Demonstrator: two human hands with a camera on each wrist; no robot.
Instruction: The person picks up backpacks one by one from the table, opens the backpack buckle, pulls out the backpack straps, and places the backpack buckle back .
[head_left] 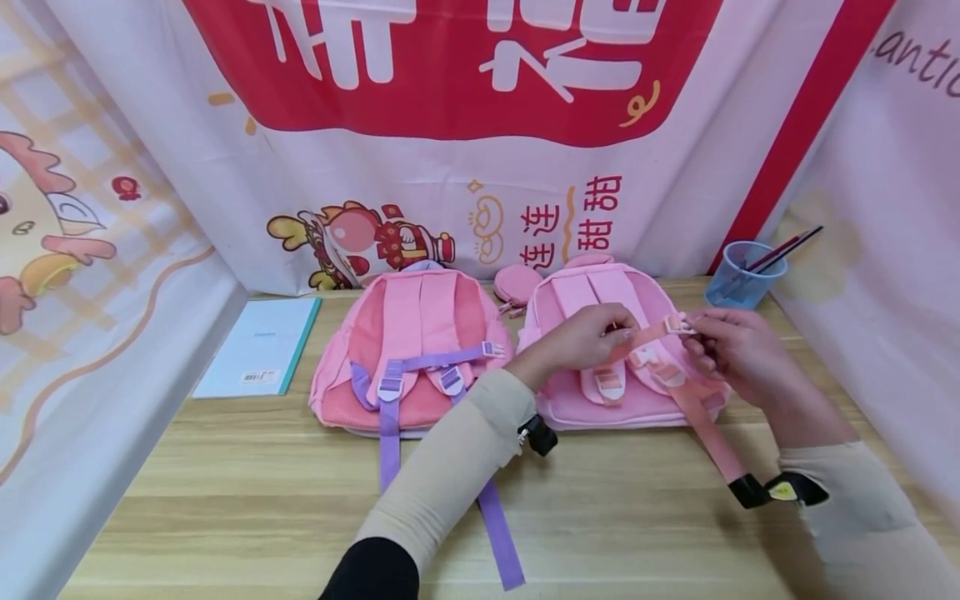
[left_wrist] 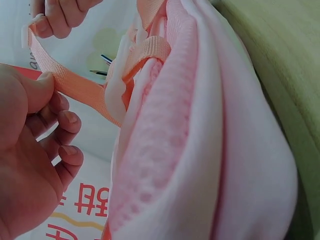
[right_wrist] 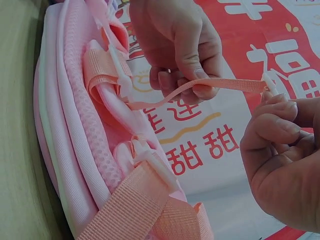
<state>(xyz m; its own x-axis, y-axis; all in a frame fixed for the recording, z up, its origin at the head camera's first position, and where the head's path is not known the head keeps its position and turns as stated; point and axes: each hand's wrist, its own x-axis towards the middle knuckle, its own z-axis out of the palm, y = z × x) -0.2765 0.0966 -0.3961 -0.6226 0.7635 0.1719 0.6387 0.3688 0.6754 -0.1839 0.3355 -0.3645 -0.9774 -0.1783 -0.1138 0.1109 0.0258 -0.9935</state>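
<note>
A light pink backpack (head_left: 570,392) lies strap side up on the wooden table, right of a darker pink backpack (head_left: 408,350) with purple straps. My left hand (head_left: 592,333) pinches the orange-pink chest strap (head_left: 645,333) of the light pink backpack (left_wrist: 200,150) between thumb and fingers (left_wrist: 45,95). My right hand (head_left: 731,346) pinches the white buckle (head_left: 678,325) at that strap's end. The strap (right_wrist: 220,86) runs taut between both hands above the backpack (right_wrist: 80,150). The white buckle (right_wrist: 270,82) sits at my right fingertips (right_wrist: 280,107).
A light blue notebook (head_left: 258,346) lies at the table's left. A blue mesh pen cup (head_left: 742,275) with pencils stands at the back right. A small pink pouch (head_left: 517,283) sits behind the backpacks. Printed banners wall the table on three sides.
</note>
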